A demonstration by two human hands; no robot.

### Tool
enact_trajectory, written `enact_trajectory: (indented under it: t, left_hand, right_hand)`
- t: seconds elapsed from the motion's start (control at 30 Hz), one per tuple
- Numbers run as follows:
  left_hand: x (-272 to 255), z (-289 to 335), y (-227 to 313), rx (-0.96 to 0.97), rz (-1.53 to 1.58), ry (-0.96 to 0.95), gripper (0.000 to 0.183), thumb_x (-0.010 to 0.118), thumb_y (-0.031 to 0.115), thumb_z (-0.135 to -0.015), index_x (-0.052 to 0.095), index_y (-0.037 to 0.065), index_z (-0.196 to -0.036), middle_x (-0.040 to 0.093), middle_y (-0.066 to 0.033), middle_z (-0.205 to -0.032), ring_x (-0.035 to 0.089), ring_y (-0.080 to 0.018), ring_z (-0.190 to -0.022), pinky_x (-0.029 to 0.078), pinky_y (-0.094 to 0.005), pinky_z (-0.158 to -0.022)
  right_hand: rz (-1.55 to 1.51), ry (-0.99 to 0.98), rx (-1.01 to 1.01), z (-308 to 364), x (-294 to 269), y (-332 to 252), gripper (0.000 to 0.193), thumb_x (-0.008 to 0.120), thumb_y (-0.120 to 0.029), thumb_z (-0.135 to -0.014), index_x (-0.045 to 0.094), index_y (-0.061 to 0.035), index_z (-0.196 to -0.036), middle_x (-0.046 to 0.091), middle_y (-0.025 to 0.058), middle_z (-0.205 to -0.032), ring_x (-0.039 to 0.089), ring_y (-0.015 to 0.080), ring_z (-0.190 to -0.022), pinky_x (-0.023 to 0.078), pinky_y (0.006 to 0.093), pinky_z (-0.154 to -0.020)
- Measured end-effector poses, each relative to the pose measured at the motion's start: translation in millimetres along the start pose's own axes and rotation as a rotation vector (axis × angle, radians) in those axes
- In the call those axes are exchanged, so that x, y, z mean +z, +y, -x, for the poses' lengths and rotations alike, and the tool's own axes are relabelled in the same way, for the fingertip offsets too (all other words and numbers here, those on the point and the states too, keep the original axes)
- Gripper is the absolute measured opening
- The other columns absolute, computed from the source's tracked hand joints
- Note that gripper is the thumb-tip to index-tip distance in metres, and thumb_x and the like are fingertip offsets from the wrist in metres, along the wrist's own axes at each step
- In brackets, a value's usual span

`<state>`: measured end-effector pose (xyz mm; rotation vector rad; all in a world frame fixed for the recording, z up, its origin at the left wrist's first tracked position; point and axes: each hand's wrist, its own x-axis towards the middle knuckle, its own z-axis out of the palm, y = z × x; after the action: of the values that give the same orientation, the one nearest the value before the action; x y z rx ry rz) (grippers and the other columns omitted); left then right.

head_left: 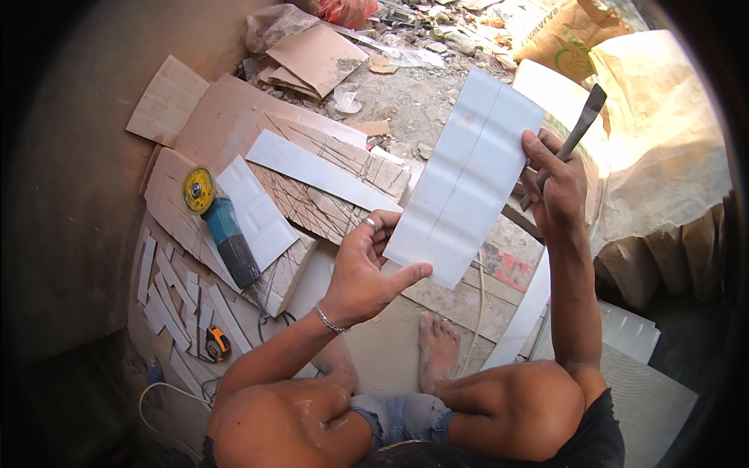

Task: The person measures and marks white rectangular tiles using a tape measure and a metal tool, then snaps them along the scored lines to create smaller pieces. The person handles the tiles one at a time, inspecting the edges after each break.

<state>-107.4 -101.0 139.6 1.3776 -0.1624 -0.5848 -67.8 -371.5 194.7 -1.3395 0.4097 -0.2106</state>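
Observation:
A white rectangular tile [466,168] with a dark line drawn along its length is held up, tilted, in front of me. My left hand [355,273] grips its lower left corner, thumb on the face and fingers behind. At the upper right edge, my right hand [560,183] pinches the tile with the thumb. The same hand also holds a dark flat-ended chisel [585,117], which slants up and to the right. An angle grinder [228,226] with a yellow disc lies to the left, on a white tile piece [253,207] and scored boards.
Narrow tile strips [168,300] and an orange-black tape measure [218,343] lie at the lower left. A long white strip [320,171] rests on the scored slab [292,140]. Rubble [413,86] and cardboard [320,58] lie beyond; paper sacks [573,35] stand at the right.

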Motion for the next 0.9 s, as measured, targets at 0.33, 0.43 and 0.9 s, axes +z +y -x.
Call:
enact_trajectory:
  t: [0.33, 0.43, 0.9]
  left_hand:
    - [0, -1, -4, -0.022, 0.049, -0.007, 0.052, 0.080, -0.008, -0.089, 0.053, -0.004, -0.133, 0.067, -0.0143, -0.125, 0.067, -0.0163, -0.117, 0.057, -0.0324, -0.105]
    - [1, -1, -4, -0.035, 0.057, -0.001, 0.049, 0.079, -0.008, -0.090, 0.054, -0.004, -0.132, 0.067, -0.0142, -0.125, 0.066, -0.0160, -0.117, 0.056, -0.0320, -0.105]
    - [6, 1, 1, -0.061, 0.045, 0.006, 0.044, 0.076, -0.005, -0.094, 0.055, -0.004, -0.132, 0.067, -0.0132, -0.123, 0.066, -0.0150, -0.115, 0.056, -0.0303, -0.104]
  right_hand:
    - [0.032, -0.084, -0.146, 3, -8, -7, 0.020, 0.068, -0.017, -0.107, 0.070, 0.0021, -0.107, 0.059, -0.0044, -0.078, 0.033, -0.0010, -0.049, 0.022, 0.0208, -0.043]
    - [0.043, -0.069, -0.162, 6, -2, -11, 0.019, 0.068, -0.018, -0.107, 0.070, 0.0005, -0.103, 0.057, -0.0059, -0.076, 0.032, -0.0016, -0.051, 0.021, 0.0205, -0.044]
    - [0.055, -0.095, -0.154, 1, -10, -6, 0.023, 0.069, -0.022, -0.107, 0.067, -0.0054, -0.091, 0.049, -0.0082, -0.075, 0.030, -0.0017, -0.055, 0.022, 0.0202, -0.046]
